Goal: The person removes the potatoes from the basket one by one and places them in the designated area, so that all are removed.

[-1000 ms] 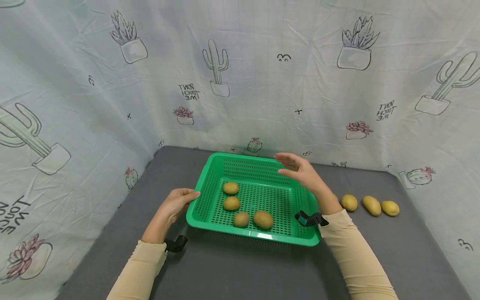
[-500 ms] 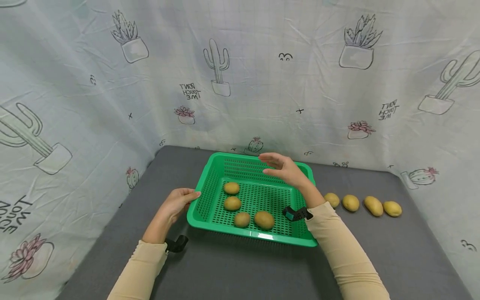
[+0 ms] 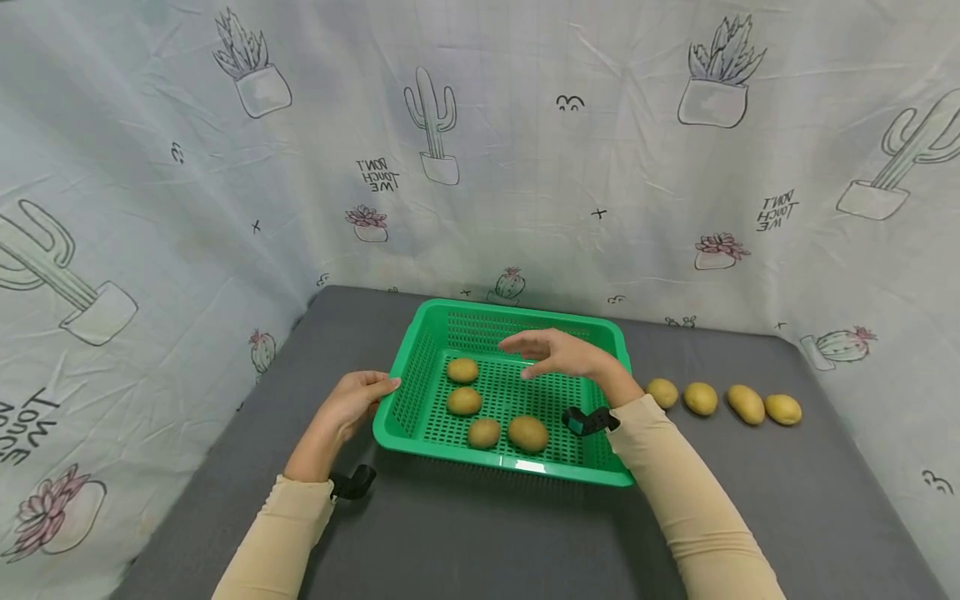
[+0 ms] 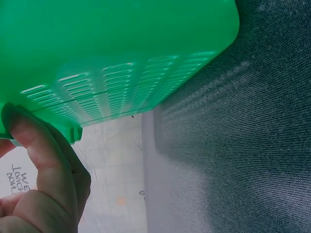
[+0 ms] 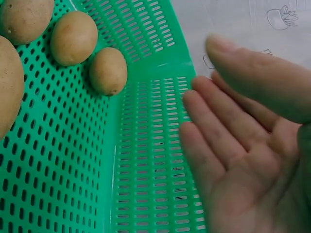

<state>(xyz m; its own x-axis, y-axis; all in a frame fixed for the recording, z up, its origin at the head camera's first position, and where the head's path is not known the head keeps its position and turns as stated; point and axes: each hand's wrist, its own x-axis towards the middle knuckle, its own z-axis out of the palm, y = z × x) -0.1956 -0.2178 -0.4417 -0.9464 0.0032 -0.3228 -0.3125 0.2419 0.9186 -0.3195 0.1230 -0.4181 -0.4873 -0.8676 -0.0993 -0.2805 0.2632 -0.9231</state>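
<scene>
A green plastic basket (image 3: 506,461) holds several potatoes (image 3: 528,434) on its perforated floor, toward the left and front. My left hand (image 3: 351,406) grips the basket's left rim, thumb on top; in the left wrist view its curled fingers (image 4: 48,155) lie against the outer side of the green wall (image 4: 116,43). Over the basket's right half hovers my right hand (image 3: 558,353), fingers extended and thumb apart, holding nothing. The right wrist view shows its bare palm (image 5: 248,170) above the perforated wall, with potatoes (image 5: 74,38) off to the side.
Several more potatoes (image 3: 701,399) lie in a row on the grey tabletop (image 3: 480,542), right of the basket. Behind the table and along its sides hangs a pale curtain (image 3: 525,150) printed with cacti. Black straps circle both wrists.
My right hand has moved left from the basket's right end and dropped lower over the inside. My left hand keeps its grip on the rim, and the basket stays in place.
</scene>
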